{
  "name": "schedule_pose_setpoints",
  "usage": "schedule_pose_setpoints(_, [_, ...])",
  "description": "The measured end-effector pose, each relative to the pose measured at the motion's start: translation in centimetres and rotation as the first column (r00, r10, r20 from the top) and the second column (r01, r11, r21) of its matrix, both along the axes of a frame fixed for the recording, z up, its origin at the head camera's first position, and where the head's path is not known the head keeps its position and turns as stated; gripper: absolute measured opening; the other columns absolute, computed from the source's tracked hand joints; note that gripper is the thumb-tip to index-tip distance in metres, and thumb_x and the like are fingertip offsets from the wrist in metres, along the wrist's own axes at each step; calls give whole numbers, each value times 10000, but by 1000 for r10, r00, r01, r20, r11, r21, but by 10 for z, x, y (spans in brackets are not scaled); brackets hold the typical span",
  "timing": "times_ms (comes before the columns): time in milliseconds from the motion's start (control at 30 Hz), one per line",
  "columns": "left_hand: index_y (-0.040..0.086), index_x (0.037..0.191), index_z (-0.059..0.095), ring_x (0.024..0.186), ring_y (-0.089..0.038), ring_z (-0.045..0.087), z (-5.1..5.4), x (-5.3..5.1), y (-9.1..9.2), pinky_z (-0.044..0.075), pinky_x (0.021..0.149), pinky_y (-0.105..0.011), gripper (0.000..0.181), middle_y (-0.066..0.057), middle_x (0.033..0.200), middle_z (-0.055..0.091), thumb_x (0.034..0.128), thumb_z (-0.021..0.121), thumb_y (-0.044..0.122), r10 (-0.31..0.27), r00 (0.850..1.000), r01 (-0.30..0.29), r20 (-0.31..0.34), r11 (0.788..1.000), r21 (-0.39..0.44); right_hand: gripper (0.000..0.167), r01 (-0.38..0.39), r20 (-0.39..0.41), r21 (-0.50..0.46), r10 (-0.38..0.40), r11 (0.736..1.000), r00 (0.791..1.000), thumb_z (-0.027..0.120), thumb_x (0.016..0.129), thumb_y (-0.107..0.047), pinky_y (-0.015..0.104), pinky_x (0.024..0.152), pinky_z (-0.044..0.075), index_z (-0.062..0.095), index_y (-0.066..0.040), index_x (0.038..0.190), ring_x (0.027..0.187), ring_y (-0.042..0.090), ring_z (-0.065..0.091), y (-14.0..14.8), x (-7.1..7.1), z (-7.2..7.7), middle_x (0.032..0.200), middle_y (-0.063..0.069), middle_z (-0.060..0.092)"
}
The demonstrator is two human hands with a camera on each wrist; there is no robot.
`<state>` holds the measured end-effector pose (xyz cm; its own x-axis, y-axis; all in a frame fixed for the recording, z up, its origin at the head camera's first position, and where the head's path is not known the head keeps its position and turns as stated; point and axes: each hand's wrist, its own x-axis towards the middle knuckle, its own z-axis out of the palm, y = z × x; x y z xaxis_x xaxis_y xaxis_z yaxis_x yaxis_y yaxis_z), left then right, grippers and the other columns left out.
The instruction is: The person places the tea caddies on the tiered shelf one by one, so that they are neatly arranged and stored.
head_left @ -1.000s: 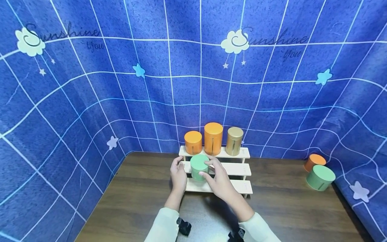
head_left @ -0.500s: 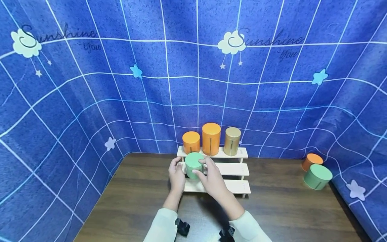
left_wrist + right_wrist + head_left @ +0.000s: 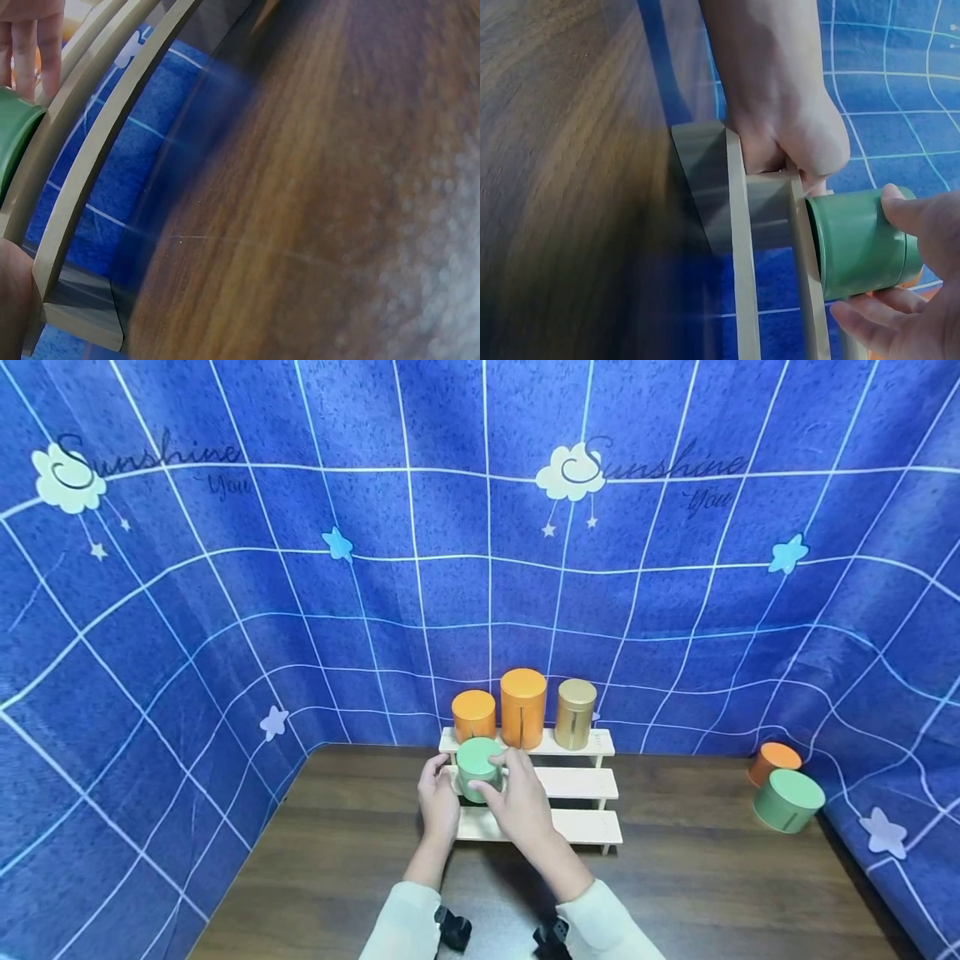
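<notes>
A green cylindrical can (image 3: 477, 764) stands at the left end of the middle step of a pale wooden three-tier rack (image 3: 577, 782). My right hand (image 3: 525, 806) holds it, with the thumb on one side and fingers on the other, as the right wrist view shows. My left hand (image 3: 438, 803) grips the left end of the rack beside the can; part of its fingers is hidden behind the wood. On the top step stand a short orange can (image 3: 474, 718), a tall orange can (image 3: 522, 710) and a gold can (image 3: 576, 714).
At the table's right side, another green can (image 3: 789, 802) stands in front of a short orange can (image 3: 775, 764). A blue gridded curtain (image 3: 420, 593) hangs behind and around the brown wooden table (image 3: 712, 877).
My right hand has moved the green can left along the rack to the middle step's left end. My left hand has stayed at the rack's end. The view has shifted slightly.
</notes>
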<state>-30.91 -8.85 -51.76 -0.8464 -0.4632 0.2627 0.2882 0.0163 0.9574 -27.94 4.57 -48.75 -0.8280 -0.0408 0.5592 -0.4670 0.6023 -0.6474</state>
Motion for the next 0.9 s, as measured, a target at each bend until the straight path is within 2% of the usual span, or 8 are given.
schedule_pose_setpoints(133, [-133, 1249, 640, 1213, -409, 597, 6, 6, 2, 436, 958, -204, 300, -317, 1267, 676, 1003, 469, -107, 5, 1000, -5, -13, 1000, 3, 490, 25, 8, -8, -25, 1000, 1000, 890, 836, -332, 497, 926, 597, 625, -108, 1183, 1160, 329, 695, -3, 1, 0, 1205, 108, 647])
schedule_pose_setpoints(300, [-131, 1246, 642, 1221, -421, 594, 6, 5, 3, 425, 959, -211, 294, -320, 1268, 673, 1009, 469, -103, 11, 1000, -11, -12, 1000, 13, 498, 48, 24, -13, -48, 999, 999, 896, 833, -338, 495, 883, 602, 627, -123, 1193, 1130, 324, 704, -5, 3, 0, 1211, 100, 640])
schedule_pose_setpoints(633, [-136, 1248, 639, 1166, -410, 588, 6, 7, 3, 439, 902, -184, 291, -329, 1241, 670, 1012, 471, -105, -2, 1000, 2, -8, 1000, 20, 560, 99, -28, -9, -99, 995, 995, 942, 779, -344, 443, 780, 594, 599, -92, 1143, 972, 292, 696, -9, 3, 0, 1095, 99, 644])
schedule_pose_setpoints(767, [-129, 1241, 645, 1154, -394, 591, 7, 6, 5, 433, 901, -183, 293, -317, 1221, 673, 1006, 471, -109, 7, 1000, -7, -6, 1000, 21, 612, 107, -28, -16, -107, 994, 994, 950, 768, -368, 388, 761, 583, 556, -89, 1144, 975, 258, 682, -10, 2, 0, 1060, 80, 627])
schedule_pose_setpoints(900, [-121, 1231, 654, 1128, -376, 600, 7, 5, 3, 429, 891, -171, 290, -300, 1185, 678, 1003, 475, -107, 14, 1000, -14, -1, 1000, 21, 674, 121, 9, -27, -120, 992, 993, 947, 768, -397, 369, 763, 585, 533, -95, 1205, 1001, 249, 697, -15, 2, 0, 1087, 80, 631])
